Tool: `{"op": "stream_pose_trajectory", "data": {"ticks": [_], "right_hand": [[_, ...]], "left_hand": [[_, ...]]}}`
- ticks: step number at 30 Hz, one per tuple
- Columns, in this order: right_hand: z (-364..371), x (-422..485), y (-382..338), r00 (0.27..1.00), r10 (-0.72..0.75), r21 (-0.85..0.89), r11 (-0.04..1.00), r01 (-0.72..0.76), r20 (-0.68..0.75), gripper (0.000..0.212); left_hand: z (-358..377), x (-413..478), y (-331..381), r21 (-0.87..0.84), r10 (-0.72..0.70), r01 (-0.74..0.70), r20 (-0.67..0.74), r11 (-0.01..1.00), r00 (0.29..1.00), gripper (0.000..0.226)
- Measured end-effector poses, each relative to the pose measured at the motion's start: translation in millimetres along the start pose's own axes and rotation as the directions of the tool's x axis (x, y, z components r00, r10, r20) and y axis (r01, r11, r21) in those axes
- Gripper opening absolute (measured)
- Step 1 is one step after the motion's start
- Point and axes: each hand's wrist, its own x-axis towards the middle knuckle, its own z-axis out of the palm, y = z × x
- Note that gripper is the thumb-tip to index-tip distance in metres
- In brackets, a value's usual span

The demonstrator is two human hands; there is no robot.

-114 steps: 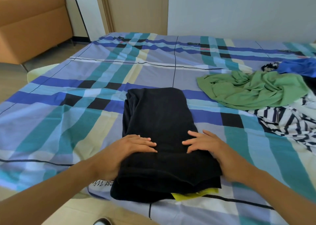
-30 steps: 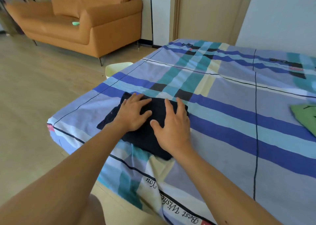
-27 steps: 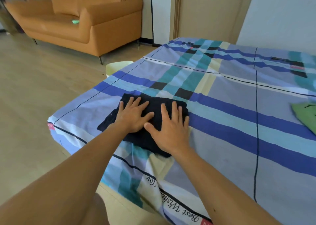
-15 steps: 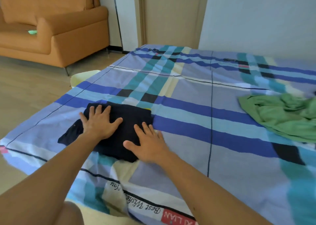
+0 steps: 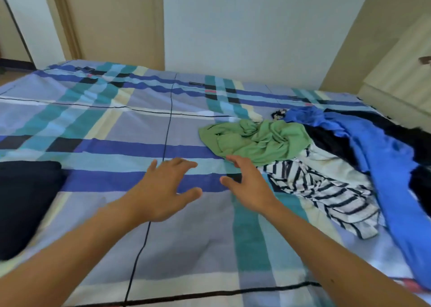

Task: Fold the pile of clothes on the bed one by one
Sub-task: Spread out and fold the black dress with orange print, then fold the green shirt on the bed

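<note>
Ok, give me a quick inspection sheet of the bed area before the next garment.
Surface: bed sheet, plaid, lying mostly flat.
Job's things: folded black garment at the left edge of view; unfolded pile at right: green garment, striped garment, blue garment, dark garment partly under the blue one.
Clutter: nothing seen.
Hands: left hand and right hand both open and empty over the sheet; right fingertips close to the green garment, contact unclear.
Cables: nothing seen.
Surroundings: pale wall, tan door, cream cabinet at right.
</note>
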Motion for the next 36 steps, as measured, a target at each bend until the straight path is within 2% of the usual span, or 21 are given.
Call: {"op": "stream_pose_trajectory", "data": {"ticks": [5,9,12,13,17,20,23,25,27,29,31,32,34,35,36], "right_hand": [[-54.6,6.3,54.0,0.957,0.135,-0.007,0.99,-0.141,-0.257,0.044],[-77.1,31.2,74.8,0.894,0.279,0.146,0.959,-0.242,-0.351,0.041],[-83.7,50.8,91.8,0.843,0.434,0.319,0.886,-0.336,-0.317,0.039],[-84.3,56.7,98.8,0.831,0.461,0.365,0.866,-0.343,-0.312,0.039],[-83.6,69.6,112.4,0.809,0.498,0.461,0.824,-0.329,-0.312,0.048],[-85.4,69.5,105.9,0.794,0.496,0.405,0.846,-0.348,-0.353,0.059],[-85.0,63.9,84.3,0.818,0.462,0.442,0.848,-0.293,-0.343,0.053],[-83.8,57.8,66.4,0.856,0.409,0.49,0.843,-0.222,-0.316,0.034],[-78.3,43.5,37.5,0.92,0.319,0.546,0.824,-0.149,-0.23,0.012],[-66.9,29.0,10.4,0.972,0.217,0.558,0.82,-0.13,-0.092,0.011],[-50.6,15.6,-12.1,0.995,0.102,0.573,0.814,-0.096,0.022,0.026],[-42.7,9.8,-20.2,0.997,0.049,0.594,0.801,-0.074,0.058,0.036],[-27.7,-1.4,-30.0,0.991,-0.068,0.65,0.76,-0.025,0.117,0.05],[-20.6,-7.0,-33.5,0.979,-0.134,0.662,0.749,0.0,0.152,0.052],[-14.2,-12.3,-37.6,0.961,-0.197,0.668,0.744,0.017,0.194,0.051]], "left_hand": [[31.6,17.5,29.1,-0.06,0.077,-0.067,0.177,0.996,0.981,0.097],[39.0,24.1,28.6,-0.049,0.032,-0.022,0.21,0.999,0.977,0.075],[39.4,21.1,18.7,-0.05,0.019,-0.008,0.228,0.999,0.974,0.109],[38.6,20.0,17.1,-0.051,0.008,0.004,0.228,0.999,0.974,0.111],[34.8,19.5,24.1,-0.035,-0.016,0.024,0.224,0.999,0.974,0.066],[34.5,20.8,28.6,-0.027,-0.012,0.019,0.239,0.999,0.971,0.059],[35.9,22.1,30.1,-0.022,-0.025,0.032,0.254,0.999,0.967,0.058],[36.4,22.5,29.6,-0.013,-0.019,0.023,0.239,1.0,0.971,0.057],[38.5,21.9,26.8,-0.064,-0.022,0.036,0.209,0.997,0.978,0.058],[37.9,22.6,22.8,-0.194,-0.035,0.065,0.153,0.979,0.988,0.061],[35.1,27.4,23.3,-0.428,-0.106,0.147,0.117,0.892,0.987,0.062],[31.3,30.1,25.7,-0.593,-0.187,0.219,0.115,0.775,0.976,0.059],[19.8,34.8,32.4,-0.86,-0.345,0.34,0.209,0.381,0.915,0.05],[13.9,36.2,32.3,-0.918,-0.349,0.35,0.27,0.189,0.897,0.053],[7.6,35.4,31.2,-0.935,-0.317,0.351,0.319,0.05,0.893,0.056]]}}
